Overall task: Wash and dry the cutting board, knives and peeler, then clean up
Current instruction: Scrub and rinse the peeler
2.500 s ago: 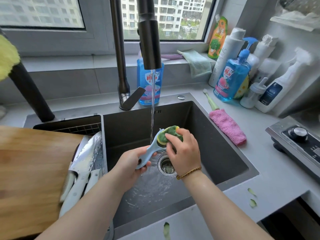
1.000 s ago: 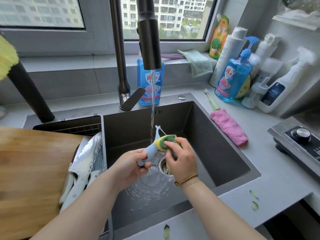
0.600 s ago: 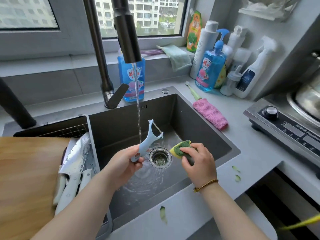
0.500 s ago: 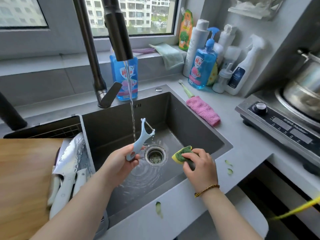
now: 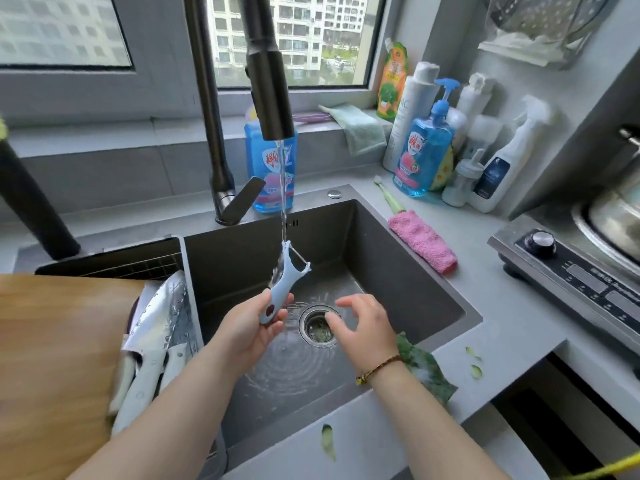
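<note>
While curled round the handle, left hand (image 5: pixel 254 329) grips pale-blue peeler (image 5: pixel 284 284) upright, head wet under the stream (image 5: pixel 282 188); right hand (image 5: pixel 363 327) empty, fingers loosely spread.

Grey counter (image 5: pixel 512 327): sponge (image 5: pixel 427 372), pink cloth (image 5: pixel 420 239), bottles (image 5: pixel 424 150).

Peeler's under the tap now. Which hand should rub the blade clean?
Right hand: it hovers empty and open beside the light-blue plastic peeler, which the left hand grips by the handle.
</note>
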